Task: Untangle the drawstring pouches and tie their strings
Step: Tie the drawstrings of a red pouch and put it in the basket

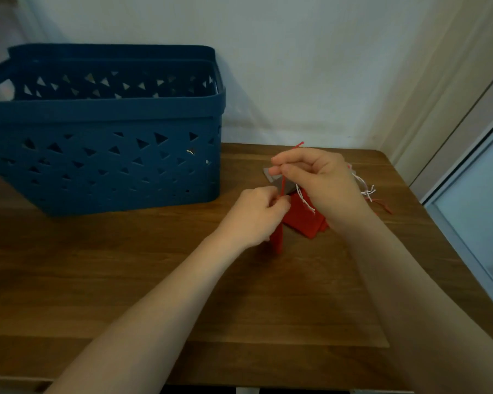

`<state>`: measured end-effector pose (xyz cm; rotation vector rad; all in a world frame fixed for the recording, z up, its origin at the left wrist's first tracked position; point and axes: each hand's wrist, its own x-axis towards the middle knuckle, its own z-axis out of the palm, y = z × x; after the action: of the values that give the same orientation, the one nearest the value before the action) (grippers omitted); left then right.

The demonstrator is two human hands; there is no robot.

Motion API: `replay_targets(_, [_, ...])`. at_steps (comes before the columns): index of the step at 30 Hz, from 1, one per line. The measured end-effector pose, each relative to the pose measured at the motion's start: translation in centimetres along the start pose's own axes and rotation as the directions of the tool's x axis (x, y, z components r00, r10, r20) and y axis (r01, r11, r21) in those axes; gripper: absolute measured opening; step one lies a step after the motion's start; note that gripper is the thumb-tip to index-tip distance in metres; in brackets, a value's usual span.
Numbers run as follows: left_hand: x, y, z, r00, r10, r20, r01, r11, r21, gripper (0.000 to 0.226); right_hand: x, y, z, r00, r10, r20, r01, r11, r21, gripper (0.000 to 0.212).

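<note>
Both hands work just above a brown wood-grain worktop (125, 280). The right hand (322, 180) is raised, its thumb and forefinger pinching a thin red string (283, 183) that runs taut and nearly straight down to the left hand (254, 217); the string's short loose end sticks up past the right fingertips. The left hand sits lower and just beside the right, fingers curled and clamped on the gathered neck of a red cloth pouch (279, 237), which hangs below it as a narrow fold. Under and between the hands lies a flat pile of red pouches (302, 220), soft and matte, with a grey one (279, 184) peeking out behind. Thin white strings (363, 184) curl loosely beyond the right wrist. Left of the left hand stands a dark blue plastic basket (103, 166), rectangular, its walls pierced with triangular holes.
</note>
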<state>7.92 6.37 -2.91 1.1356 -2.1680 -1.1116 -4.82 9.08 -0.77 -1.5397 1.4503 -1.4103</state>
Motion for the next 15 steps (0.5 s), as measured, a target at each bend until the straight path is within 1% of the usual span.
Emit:
replay_targets(2, [-0.1, -0.1, 0.0, 0.998, 0.026, 0.05, -0.027, 1.0, 0.013, 0.03, 0.2, -0.2, 0.3, 0.991, -0.01, 0.132, 0.022, 0.995, -0.093, 0.031])
replay_targets(4, [-0.2, -0.3, -0.1, 0.998, 0.025, 0.056, -0.024, 1.0, -0.02, 0.029, 0.1, -0.4, 0.7, 0.973, -0.032, 0.227, 0.069, 0.985, -0.155, 0.032])
replay_targets(5, [-0.3, -0.4, -0.1, 0.999, 0.007, 0.048, -0.005, 0.999, -0.045, 0.031, 0.0, -0.4, 0.8, 0.972, -0.046, 0.23, 0.087, 0.981, -0.171, 0.04])
replay_targets(6, [-0.3, -0.5, -0.2, 0.999, -0.021, 0.041, 0.024, 0.997, -0.072, 0.034, -0.2, -0.3, 0.9, 0.979, -0.049, 0.199, 0.085, 0.98, -0.182, 0.053])
replay_targets(7, [-0.2, -0.7, -0.3, 0.998, -0.057, 0.034, 0.06, 0.993, -0.101, 0.038, -0.3, -0.3, 1.0, 0.99, -0.027, 0.14, 0.053, 0.981, -0.186, 0.064])
replay_targets(8, [-0.1, -0.9, -0.4, 0.995, -0.093, 0.022, 0.095, 0.987, -0.133, 0.04, -0.4, -0.2, 0.9, 0.997, 0.002, 0.082, 0.013, 0.982, -0.189, 0.069])
replay_targets(9, [-0.1, -1.0, -0.5, 0.992, -0.124, 0.003, 0.123, 0.979, -0.164, 0.04, -0.4, 0.1, 0.9, 0.999, 0.021, 0.04, -0.012, 0.977, -0.215, 0.066])
replay_targets(10, [0.1, -1.2, -0.6, 0.989, -0.146, -0.017, 0.14, 0.971, -0.196, 0.04, -0.3, 0.5, 0.7, 0.999, 0.026, 0.027, -0.017, 0.96, -0.279, 0.057])
replay_targets(11, [0.1, -1.3, -0.6, 0.986, -0.161, -0.032, 0.15, 0.962, -0.229, 0.04, -0.1, 0.8, 0.4, 0.999, 0.026, 0.047, -0.007, 0.926, -0.377, 0.045])
replay_targets(13, [0.1, -1.4, -0.6, 0.981, -0.188, -0.036, 0.17, 0.942, -0.291, 0.041, 0.2, 1.1, 0.0, 0.988, 0.054, 0.145, 0.042, 0.806, -0.59, 0.025])
replay_targets(14, [0.0, -1.4, -0.6, 0.979, -0.199, -0.032, 0.179, 0.932, -0.315, 0.041, 0.3, 1.0, -0.2, 0.98, 0.074, 0.186, 0.066, 0.757, -0.65, 0.018])
replay_targets(15, [-0.1, -1.3, -0.5, 0.978, -0.206, -0.028, 0.185, 0.924, -0.335, 0.042, 0.3, 0.8, -0.3, 0.973, 0.084, 0.216, 0.086, 0.733, -0.674, 0.012])
